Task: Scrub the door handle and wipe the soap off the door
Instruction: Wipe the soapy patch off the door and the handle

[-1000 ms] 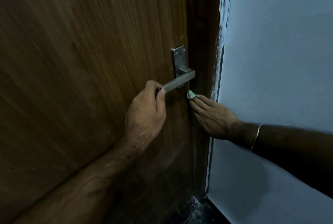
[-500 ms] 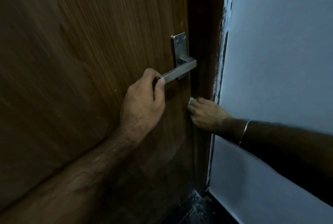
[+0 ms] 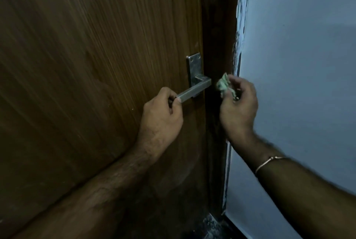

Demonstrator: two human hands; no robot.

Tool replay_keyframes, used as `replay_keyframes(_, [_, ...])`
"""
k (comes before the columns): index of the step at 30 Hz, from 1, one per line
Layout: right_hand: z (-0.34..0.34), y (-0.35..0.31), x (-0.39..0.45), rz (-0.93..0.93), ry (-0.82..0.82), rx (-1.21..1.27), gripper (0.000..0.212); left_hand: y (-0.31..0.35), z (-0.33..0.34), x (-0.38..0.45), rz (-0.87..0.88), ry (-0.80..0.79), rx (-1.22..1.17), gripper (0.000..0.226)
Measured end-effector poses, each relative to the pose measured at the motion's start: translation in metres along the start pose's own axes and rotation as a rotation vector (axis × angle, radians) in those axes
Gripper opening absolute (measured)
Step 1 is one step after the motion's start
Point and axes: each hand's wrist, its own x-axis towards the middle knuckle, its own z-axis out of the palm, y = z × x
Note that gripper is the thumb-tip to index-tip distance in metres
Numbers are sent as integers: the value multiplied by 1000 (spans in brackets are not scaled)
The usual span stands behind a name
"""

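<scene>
A brown wooden door fills the left of the view. Its steel lever handle sticks out from a steel back plate near the door's right edge. My left hand is shut on the free end of the lever. My right hand holds a small crumpled pale green cloth in its fingertips, just right of the lever's root, in front of the dark door frame. The cloth is close to the handle but apart from it.
A pale blue wall takes up the right side, with chipped paint along its edge at the frame. A thin bangle circles my right wrist. A strip of dark speckled floor shows at the bottom.
My right hand has lifted off the door's edge below the handle, risen and turned, and the cloth now sits beside the lever's root. My left hand has kept its grip on the lever.
</scene>
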Motion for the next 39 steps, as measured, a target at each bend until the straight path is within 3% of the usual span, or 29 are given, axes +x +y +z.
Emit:
replay_keyframes(8, [4,-53,43,-243,-653,-546,33,2,-4,5,-55,-46,-1,8])
replay_keyframes(11, [18,-73,57,-245,-788,-675,35,2,-6,6,-50,-60,22,8])
replay_keyframes(17, [6,-80,53,-217,-820,-713,30,7,-11,8,-123,-108,-12,7])
replay_keyframes(19, [-12,-72,44,-90,-819,-565,18,9,-13,10,-184,-140,-65,7])
replay_keyframes(21, [-22,-66,39,127,-664,-316,11,10,-15,11,-240,-165,-106,11])
replay_keyframes(23, [-17,-59,42,166,-429,-215,13,12,-17,12,-277,-177,-125,18])
replay_keyframes(24, [-11,-57,43,154,-388,-242,17,13,-17,13,-290,-180,-128,22])
replay_keyframes(28, [13,-55,29,90,-420,-370,27,14,-16,15,-356,-196,-154,29])
replay_keyframes(33, [22,-71,-15,-162,-534,-255,24,14,-17,18,-439,-199,-229,34])
replay_keyframes(37, [13,-79,-3,-12,-773,-53,19,14,-19,17,-510,-142,-288,32])
replay_keyframes(39, [9,-81,14,111,-702,23,19,17,-18,20,-554,-140,-324,34])
